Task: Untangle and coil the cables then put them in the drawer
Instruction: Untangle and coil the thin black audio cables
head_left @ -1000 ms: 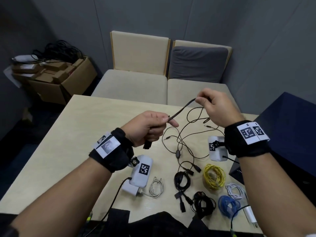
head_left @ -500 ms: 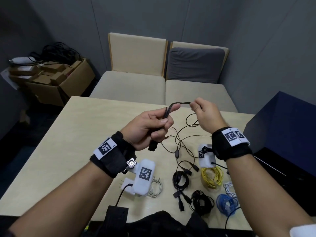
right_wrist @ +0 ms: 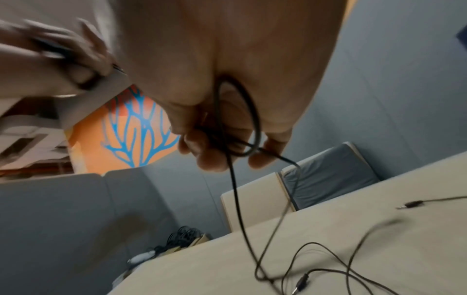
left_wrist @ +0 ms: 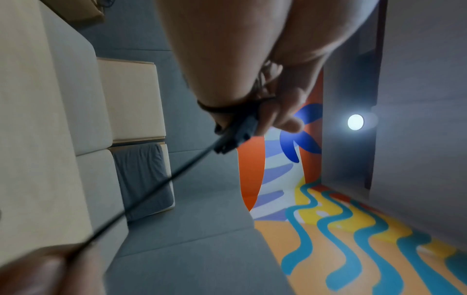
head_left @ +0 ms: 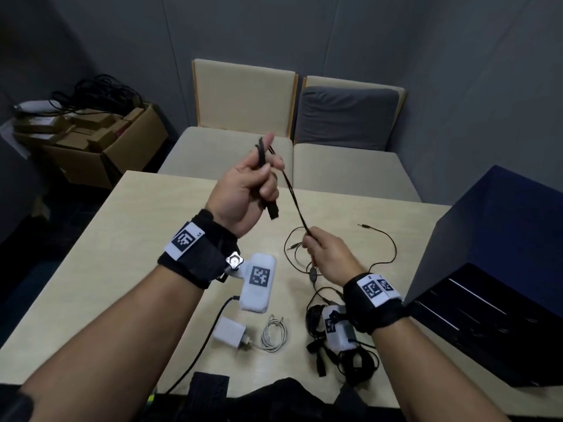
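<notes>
Grey-walled room, two beige seats behind a light wood surface. Dark blue drawer unit at the right edge of it.

Left hand raised above the surface, forearm angled up, fingers curled round the black cable. Cable loops over the fingertips; its black plug hangs out below the fist. Left wrist view shows the same: cable wrapped over the fingers, plug jutting out, a straight run going down toward the other hand.

Right hand lower, nearer the body, pinching the same cable between thumb and fingertips. Cable is taut on a diagonal between the two hands. Right wrist view: a small loop of cable sits inside the curled fingers, with the rest dropping to the surface.

Remaining length of the black cable lies loose on the surface past the right hand, jack ends spread out.

Also on the surface near the body: white charger with a coiled white cable, and black coiled cables partly hidden under the right wrist.
</notes>
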